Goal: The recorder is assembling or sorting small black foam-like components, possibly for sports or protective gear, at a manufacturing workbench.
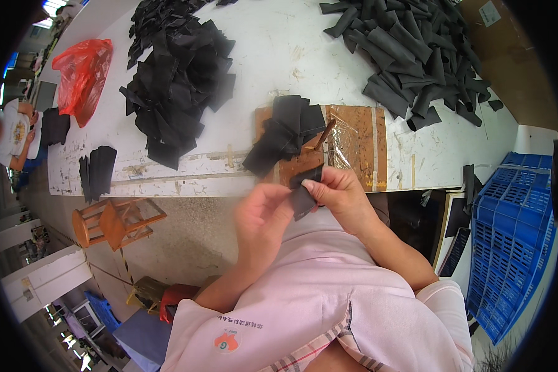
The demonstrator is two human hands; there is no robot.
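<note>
Bright, even overhead light, soft shadows, sharp centre; fisheye bends edges into a dark rim.

A garment or piecework workshop: a long, scuffed white worktop (273, 49) carries heaps of cut black fabric pieces (177, 80) at 11 and 1 o'clock, a blue plastic crate (514, 235) stands at 4 o'clock, a wooden stool (115, 222) at 8 o'clock

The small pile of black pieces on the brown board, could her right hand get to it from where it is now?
Probably yes. The right hand is busy pinching a black piece together with the left hand, but the pile lies just beyond it on the brown board, with nothing between.
</note>
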